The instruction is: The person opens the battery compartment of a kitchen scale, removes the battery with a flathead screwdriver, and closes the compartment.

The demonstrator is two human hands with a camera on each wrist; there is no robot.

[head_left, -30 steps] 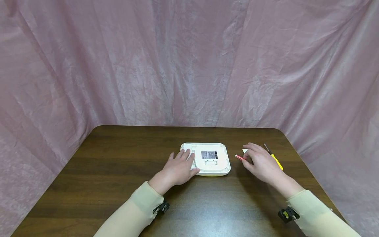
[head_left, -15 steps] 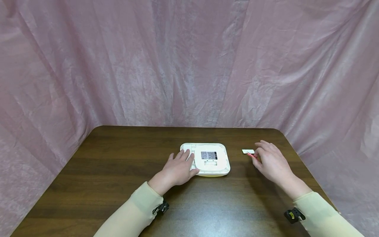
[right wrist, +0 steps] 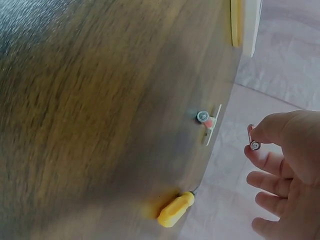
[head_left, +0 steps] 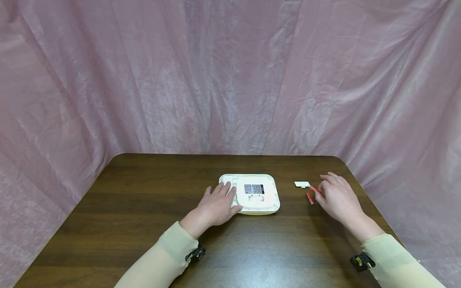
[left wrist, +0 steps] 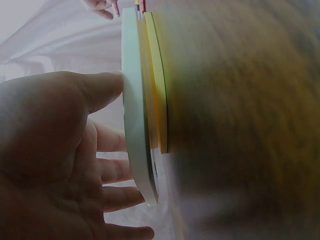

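A white device (head_left: 256,195) with a yellow underside lies label-up at the table's middle. My left hand (head_left: 220,200) rests flat on its left part, thumb against the near edge; the left wrist view shows the device (left wrist: 142,115) edge-on beside my left hand (left wrist: 65,150). My right hand (head_left: 320,192) is to the right of it and pinches a small red battery (head_left: 313,189), also visible as the battery (right wrist: 254,143) in the right hand (right wrist: 280,150) in the right wrist view. A second red battery (head_left: 309,198) lies on the table next to a small white cover (head_left: 301,184).
A yellow-handled screwdriver (right wrist: 175,210) lies on the dark wooden table (head_left: 144,208) near my right hand, hidden under it in the head view. Pink cloth (head_left: 230,80) hangs close behind and beside the table. The table's right edge is near the right hand.
My right hand has moved right, away from the device, carrying the red battery. The second battery on the table has come into sight. The left hand has stayed put.
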